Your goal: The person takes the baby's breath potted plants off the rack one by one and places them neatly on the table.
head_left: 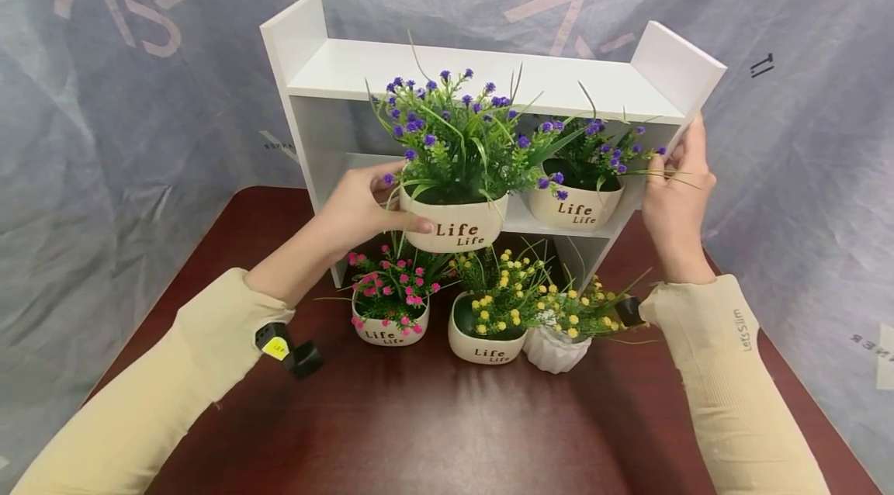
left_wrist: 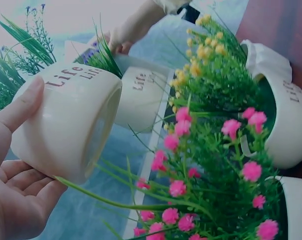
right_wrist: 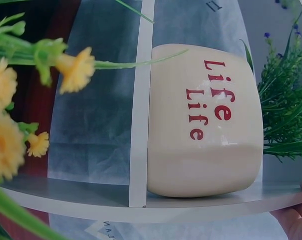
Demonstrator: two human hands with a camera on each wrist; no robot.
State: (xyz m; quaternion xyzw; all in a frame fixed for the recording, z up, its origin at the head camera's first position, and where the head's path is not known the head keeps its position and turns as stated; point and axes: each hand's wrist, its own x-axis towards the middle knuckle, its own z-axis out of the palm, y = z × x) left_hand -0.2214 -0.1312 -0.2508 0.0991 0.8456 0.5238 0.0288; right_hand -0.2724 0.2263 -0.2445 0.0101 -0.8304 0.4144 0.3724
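My left hand (head_left: 363, 204) grips a cream oval flowerpot (head_left: 454, 223) marked "Life Life", with purple flowers (head_left: 454, 119) growing from it. In the left wrist view the thumb lies on the pot's front and the fingers curl at its base, and the pot (left_wrist: 65, 125) hangs clear of any surface. A second pot with purple flowers (head_left: 576, 204) stands on the middle board of the white shelf (head_left: 482, 76), at its right end. Around the right side panel of that shelf my right hand (head_left: 676, 204) holds on, thumb on the near side.
On the dark red table (head_left: 447, 417), before the shelf, stand a pot with pink flowers (head_left: 389, 324), a pot with yellow flowers (head_left: 486, 336) and a small white ribbed pot (head_left: 556, 347) with yellow flowers. Grey printed cloth (head_left: 209, 91) hangs behind.
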